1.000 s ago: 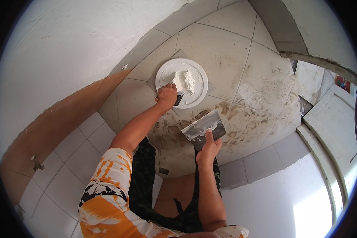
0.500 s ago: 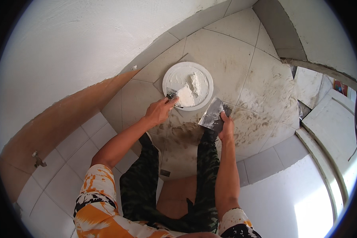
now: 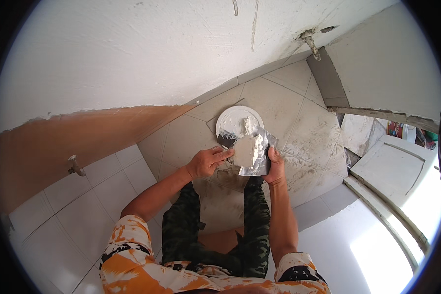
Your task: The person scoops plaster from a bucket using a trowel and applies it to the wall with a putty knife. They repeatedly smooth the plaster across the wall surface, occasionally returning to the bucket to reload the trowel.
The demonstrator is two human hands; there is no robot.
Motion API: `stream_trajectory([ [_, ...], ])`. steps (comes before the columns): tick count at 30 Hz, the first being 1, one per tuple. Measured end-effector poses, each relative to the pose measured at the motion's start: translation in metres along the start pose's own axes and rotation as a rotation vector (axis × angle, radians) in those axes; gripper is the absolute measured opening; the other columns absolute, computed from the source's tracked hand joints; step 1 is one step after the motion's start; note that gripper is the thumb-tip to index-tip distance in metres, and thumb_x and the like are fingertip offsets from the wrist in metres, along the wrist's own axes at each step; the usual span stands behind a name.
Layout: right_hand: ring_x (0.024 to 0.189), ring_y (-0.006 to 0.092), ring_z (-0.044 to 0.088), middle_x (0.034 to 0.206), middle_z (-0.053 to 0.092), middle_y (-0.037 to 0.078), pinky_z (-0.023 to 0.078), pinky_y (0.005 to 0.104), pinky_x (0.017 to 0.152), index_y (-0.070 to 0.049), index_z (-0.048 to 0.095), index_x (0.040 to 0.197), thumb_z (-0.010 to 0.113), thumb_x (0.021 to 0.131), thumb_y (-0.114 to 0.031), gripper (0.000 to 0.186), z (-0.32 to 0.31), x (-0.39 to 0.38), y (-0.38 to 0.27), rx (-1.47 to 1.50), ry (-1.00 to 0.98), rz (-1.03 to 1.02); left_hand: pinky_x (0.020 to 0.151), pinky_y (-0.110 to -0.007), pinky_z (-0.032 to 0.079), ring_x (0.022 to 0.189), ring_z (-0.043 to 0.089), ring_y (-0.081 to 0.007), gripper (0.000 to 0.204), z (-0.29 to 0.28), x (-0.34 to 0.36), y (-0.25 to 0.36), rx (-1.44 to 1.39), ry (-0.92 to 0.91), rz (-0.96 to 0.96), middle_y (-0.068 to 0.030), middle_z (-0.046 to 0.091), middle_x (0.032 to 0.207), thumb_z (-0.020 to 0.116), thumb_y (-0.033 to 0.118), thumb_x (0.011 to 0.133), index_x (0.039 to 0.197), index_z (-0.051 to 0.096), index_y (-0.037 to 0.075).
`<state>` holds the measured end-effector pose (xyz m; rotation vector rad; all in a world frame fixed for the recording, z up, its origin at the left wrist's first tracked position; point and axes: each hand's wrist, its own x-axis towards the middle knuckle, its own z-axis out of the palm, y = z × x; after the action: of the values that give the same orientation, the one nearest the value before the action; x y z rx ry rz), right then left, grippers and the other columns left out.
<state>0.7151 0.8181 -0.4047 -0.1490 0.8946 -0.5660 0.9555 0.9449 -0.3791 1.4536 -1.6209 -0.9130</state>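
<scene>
My left hand [image 3: 208, 162] is closed on a putty knife [image 3: 243, 153], its broad blade pointing right. In my right hand [image 3: 275, 166] is a flat, shiny metal trowel blade [image 3: 264, 161], held with the thumb on its near face. The putty knife overlaps the metal blade, and a strip of white putty [image 3: 256, 149] lies where they meet. Beyond both tools, a round white lid [image 3: 227, 116] rests on the floor. A lump of putty [image 3: 250, 122] and smears sit on it; the tools hide its near side.
The tiled floor [image 3: 274, 105] has muddy marks and white smears. A plastered wall [image 3: 132, 59] with a brown lower band stands ahead and left. A tap [image 3: 75, 165] sticks out of the left wall. On the right are a pale door [image 3: 394, 164] and its sill; a pipe stub [image 3: 312, 46] juts above.
My left hand has brought the putty knife off the lid and against the metal blade in my right hand. The view has tilted up, showing more wall.
</scene>
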Motion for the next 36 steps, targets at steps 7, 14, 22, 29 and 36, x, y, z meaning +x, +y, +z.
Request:
stream_trajectory([
  [7, 0.106, 0.0285, 0.067, 0.122, 0.066, 0.011, 0.056, 0.044, 0.092, -0.001, 0.053, 0.134, 0.068, 0.094, -0.031, 0.053, 0.17, -0.17, -0.056, -0.144, -0.293, -0.033, 0.072, -0.039, 0.055, 0.08, 0.064, -0.0287, 0.06, -0.107, -0.054, 0.21, 0.167, 0.193, -0.037, -0.0113, 0.064, 0.098, 0.062, 0.0, 0.089, 0.146, 0.052, 0.016],
  [14, 0.11, 0.0277, 0.065, 0.127, 0.065, 0.007, 0.048, 0.0448, 0.1, -0.006, 0.056, 0.134, 0.053, 0.101, -0.038, 0.046, 0.315, -0.337, -0.065, -0.26, -0.554, -0.001, 0.085, -0.039, 0.05, 0.096, 0.063, -0.0229, 0.062, -0.127, -0.226, 0.352, 0.109, 0.758, -0.603, -0.012, 0.063, 0.11, 0.066, 0.024, 0.094, 0.15, 0.043, 0.009],
  [22, 0.111, 0.0289, 0.065, 0.123, 0.067, 0.01, 0.053, 0.0465, 0.094, -0.005, 0.057, 0.13, 0.05, 0.096, -0.017, 0.036, 0.417, -0.414, 0.073, -0.289, -0.807, 0.399, 0.082, -0.039, 0.052, 0.094, 0.069, -0.0293, 0.054, -0.053, -0.43, 0.384, -0.075, 1.058, -0.867, -0.018, 0.07, 0.104, 0.066, 0.037, 0.093, 0.133, 0.055, 0.002],
  [29, 0.105, 0.027, 0.069, 0.12, 0.067, 0.012, 0.059, 0.0401, 0.088, -0.004, 0.055, 0.127, 0.05, 0.097, -0.014, 0.032, 0.581, -0.478, 0.231, -0.46, -0.972, 0.313, 0.07, -0.037, 0.053, 0.073, 0.066, -0.0251, 0.041, -0.002, -0.572, 0.356, -0.265, 1.282, -0.75, -0.0151, 0.066, 0.083, 0.066, 0.029, 0.093, 0.122, 0.052, 0.003],
  [36, 0.11, 0.0356, 0.064, 0.127, 0.058, 0.018, 0.06, 0.0504, 0.088, 0.001, 0.045, 0.132, 0.044, 0.096, -0.005, 0.036, 0.71, -0.446, 0.407, -0.306, -0.893, -0.04, 0.072, -0.038, 0.052, 0.076, 0.066, -0.0232, 0.043, -0.012, -0.626, 0.377, -0.346, 1.236, -0.815, -0.0153, 0.067, 0.086, 0.068, 0.033, 0.091, 0.118, 0.055, 0.001],
])
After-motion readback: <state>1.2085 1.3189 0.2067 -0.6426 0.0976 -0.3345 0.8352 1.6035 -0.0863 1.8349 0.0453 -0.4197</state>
